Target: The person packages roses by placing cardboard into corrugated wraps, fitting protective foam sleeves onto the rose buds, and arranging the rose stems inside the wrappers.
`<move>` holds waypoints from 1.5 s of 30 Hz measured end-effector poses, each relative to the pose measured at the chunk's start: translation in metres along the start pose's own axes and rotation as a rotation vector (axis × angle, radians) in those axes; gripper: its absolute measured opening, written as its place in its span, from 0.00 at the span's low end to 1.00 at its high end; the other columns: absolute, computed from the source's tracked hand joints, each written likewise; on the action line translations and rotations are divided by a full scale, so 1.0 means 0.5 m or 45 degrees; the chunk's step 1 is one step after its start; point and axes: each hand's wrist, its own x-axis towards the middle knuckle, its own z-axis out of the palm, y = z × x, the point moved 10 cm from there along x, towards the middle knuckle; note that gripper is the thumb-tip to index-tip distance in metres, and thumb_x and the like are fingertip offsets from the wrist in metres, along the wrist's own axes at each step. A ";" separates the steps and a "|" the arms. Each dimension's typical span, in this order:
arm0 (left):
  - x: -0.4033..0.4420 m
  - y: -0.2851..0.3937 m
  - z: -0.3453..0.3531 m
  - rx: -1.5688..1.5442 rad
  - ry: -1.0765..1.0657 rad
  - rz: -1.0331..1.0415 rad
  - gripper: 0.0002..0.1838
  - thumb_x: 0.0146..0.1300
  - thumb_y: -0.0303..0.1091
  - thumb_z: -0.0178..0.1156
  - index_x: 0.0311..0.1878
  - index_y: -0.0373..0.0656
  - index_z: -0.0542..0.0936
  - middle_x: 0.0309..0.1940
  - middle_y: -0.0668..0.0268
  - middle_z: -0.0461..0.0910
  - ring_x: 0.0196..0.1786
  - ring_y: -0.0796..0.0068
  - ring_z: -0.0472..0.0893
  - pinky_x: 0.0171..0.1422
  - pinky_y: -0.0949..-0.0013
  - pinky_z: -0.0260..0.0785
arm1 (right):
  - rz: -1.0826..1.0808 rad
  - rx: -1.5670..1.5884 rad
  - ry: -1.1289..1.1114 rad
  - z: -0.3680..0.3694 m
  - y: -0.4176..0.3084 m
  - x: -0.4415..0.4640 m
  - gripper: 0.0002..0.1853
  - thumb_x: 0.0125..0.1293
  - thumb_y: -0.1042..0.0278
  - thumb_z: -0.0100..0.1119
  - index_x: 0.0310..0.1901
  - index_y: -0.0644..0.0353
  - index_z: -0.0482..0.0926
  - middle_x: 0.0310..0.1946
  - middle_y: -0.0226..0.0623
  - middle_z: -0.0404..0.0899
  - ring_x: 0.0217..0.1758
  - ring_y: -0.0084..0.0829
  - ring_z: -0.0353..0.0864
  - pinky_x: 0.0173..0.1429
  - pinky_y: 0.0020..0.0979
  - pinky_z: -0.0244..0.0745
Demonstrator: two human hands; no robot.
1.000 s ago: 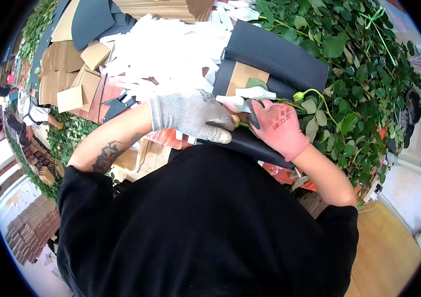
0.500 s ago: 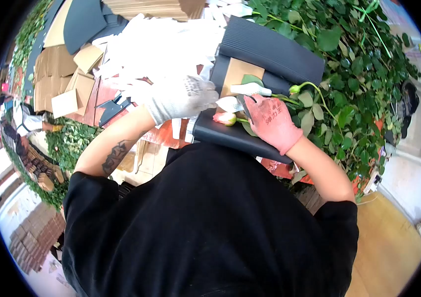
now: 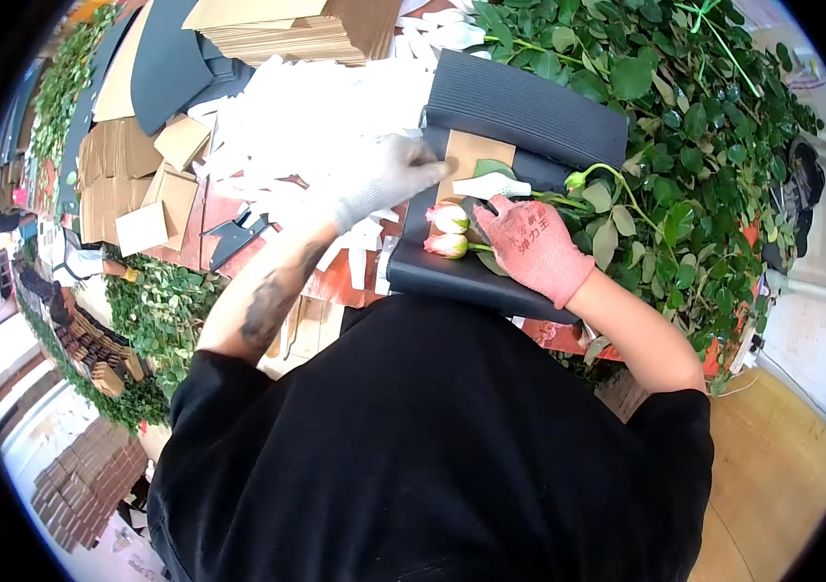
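Note:
My right hand [image 3: 532,242], in a pink glove, is closed by the stem end of a bare pink-and-white rose head [image 3: 449,217]; its fingers partly hide the hold. Just below lies a second pink rose [image 3: 446,244] on black ribbed wrapping board [image 3: 452,274]. Beyond my fingertips rests a rose head in a white sleeve [image 3: 490,187], against a brown cardboard piece [image 3: 476,150]. My left hand [image 3: 396,179], in a white glove, hovers left of the cardboard. Motion smears its fingers, so whether they hold something is unclear.
White paper sleeves [image 3: 287,116] are heaped at the left, with a black stapler-like tool [image 3: 236,237] nearby. Cardboard pieces [image 3: 117,165] and a cardboard stack [image 3: 306,34] lie farther out. Leafy rose stems [image 3: 694,145] crowd the right. A green bud [image 3: 578,180] bends over the wrap.
The upper rose head, covered in white before, now shows bare pink petals. My left hand has moved slightly up and away from it. My right hand has stayed nearly in place.

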 end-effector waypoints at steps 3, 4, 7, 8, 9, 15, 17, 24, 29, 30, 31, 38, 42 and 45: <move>0.034 0.017 -0.003 0.223 0.047 0.034 0.24 0.58 0.54 0.62 0.33 0.36 0.84 0.22 0.61 0.81 0.27 0.70 0.81 0.36 0.67 0.72 | -0.002 0.016 -0.006 0.001 0.002 0.001 0.21 0.53 0.69 0.54 0.50 0.61 0.74 0.38 0.40 0.74 0.36 0.36 0.80 0.38 0.34 0.75; 0.032 0.033 -0.003 0.377 0.019 0.056 0.25 0.56 0.55 0.63 0.34 0.37 0.84 0.21 0.61 0.81 0.27 0.71 0.81 0.37 0.68 0.73 | -0.003 0.002 -0.016 0.006 0.004 0.004 0.21 0.53 0.70 0.54 0.51 0.61 0.74 0.38 0.40 0.74 0.36 0.36 0.80 0.38 0.34 0.75; 0.037 0.017 0.013 0.267 -0.008 0.020 0.24 0.54 0.54 0.66 0.36 0.39 0.84 0.25 0.61 0.82 0.28 0.71 0.81 0.37 0.68 0.73 | -0.003 -0.003 -0.033 0.011 -0.001 0.002 0.21 0.53 0.70 0.53 0.51 0.61 0.74 0.39 0.40 0.75 0.36 0.36 0.80 0.38 0.34 0.75; 0.041 0.026 0.006 0.230 0.078 0.113 0.23 0.54 0.53 0.66 0.38 0.39 0.84 0.26 0.61 0.82 0.29 0.71 0.80 0.37 0.69 0.72 | 0.008 -0.009 -0.033 0.009 0.002 0.005 0.21 0.53 0.70 0.53 0.52 0.61 0.74 0.39 0.40 0.75 0.36 0.36 0.80 0.38 0.34 0.75; 0.046 0.016 0.014 0.103 0.056 0.087 0.20 0.55 0.49 0.67 0.38 0.39 0.83 0.27 0.62 0.82 0.30 0.73 0.80 0.37 0.69 0.72 | -0.001 -0.002 -0.003 0.007 0.002 0.004 0.21 0.54 0.70 0.52 0.52 0.61 0.74 0.39 0.40 0.75 0.35 0.37 0.80 0.38 0.35 0.75; 0.068 0.013 0.025 0.227 -0.038 0.193 0.17 0.59 0.45 0.63 0.33 0.38 0.79 0.24 0.62 0.79 0.29 0.72 0.77 0.37 0.67 0.69 | 0.005 0.023 -0.023 0.006 0.002 0.006 0.21 0.55 0.69 0.52 0.53 0.61 0.74 0.39 0.40 0.75 0.35 0.37 0.81 0.37 0.35 0.75; 0.069 0.019 0.023 0.258 -0.055 0.215 0.17 0.59 0.45 0.63 0.33 0.38 0.79 0.23 0.61 0.78 0.29 0.71 0.77 0.36 0.66 0.69 | 0.003 0.004 -0.006 -0.002 0.005 0.003 0.20 0.55 0.69 0.51 0.52 0.61 0.74 0.39 0.40 0.75 0.35 0.37 0.81 0.37 0.34 0.75; -0.020 0.075 -0.001 0.694 0.208 0.420 0.14 0.60 0.42 0.61 0.35 0.40 0.80 0.28 0.58 0.80 0.33 0.59 0.80 0.41 0.61 0.71 | -0.065 -0.098 0.017 -0.013 -0.011 0.004 0.16 0.57 0.71 0.49 0.47 0.60 0.75 0.36 0.40 0.76 0.32 0.37 0.81 0.35 0.33 0.75; -0.136 0.133 0.034 0.342 0.030 0.825 0.14 0.61 0.40 0.59 0.44 0.41 0.82 0.40 0.57 0.82 0.43 0.59 0.82 0.48 0.63 0.73 | 0.032 0.031 -0.024 0.001 0.004 0.004 0.17 0.55 0.68 0.54 0.47 0.62 0.75 0.37 0.44 0.76 0.35 0.38 0.81 0.39 0.35 0.76; -0.143 0.132 0.045 0.375 0.002 0.849 0.15 0.62 0.40 0.58 0.47 0.42 0.81 0.43 0.57 0.82 0.45 0.61 0.82 0.50 0.65 0.73 | 0.024 0.023 -0.026 -0.003 0.006 -0.003 0.17 0.55 0.68 0.54 0.47 0.62 0.75 0.37 0.44 0.76 0.35 0.38 0.81 0.39 0.35 0.76; -0.143 0.132 0.042 0.419 -0.050 0.773 0.16 0.62 0.40 0.58 0.48 0.42 0.81 0.48 0.57 0.81 0.48 0.62 0.82 0.52 0.66 0.73 | -0.008 0.114 0.048 -0.020 0.010 -0.012 0.19 0.54 0.66 0.56 0.48 0.61 0.75 0.40 0.44 0.77 0.38 0.39 0.81 0.42 0.36 0.76; -0.149 0.123 0.055 0.465 -0.033 0.873 0.15 0.63 0.42 0.57 0.47 0.45 0.83 0.47 0.61 0.81 0.45 0.62 0.82 0.50 0.66 0.73 | 0.303 -0.140 0.363 -0.094 0.088 -0.036 0.24 0.51 0.59 0.64 0.51 0.56 0.76 0.48 0.39 0.78 0.44 0.38 0.80 0.49 0.36 0.74; -0.153 0.144 0.031 0.559 0.089 0.894 0.13 0.61 0.46 0.55 0.34 0.48 0.83 0.28 0.63 0.81 0.30 0.61 0.81 0.38 0.60 0.71 | 0.160 -0.219 0.146 -0.055 0.082 -0.018 0.20 0.55 0.58 0.58 0.50 0.55 0.75 0.40 0.36 0.79 0.41 0.34 0.80 0.42 0.35 0.75; -0.149 0.124 0.050 0.546 0.048 0.874 0.13 0.61 0.46 0.55 0.32 0.49 0.83 0.25 0.62 0.80 0.29 0.61 0.81 0.37 0.60 0.71 | 0.239 -0.068 0.221 -0.090 0.066 -0.002 0.11 0.56 0.61 0.56 0.39 0.55 0.74 0.31 0.34 0.78 0.35 0.34 0.81 0.35 0.35 0.74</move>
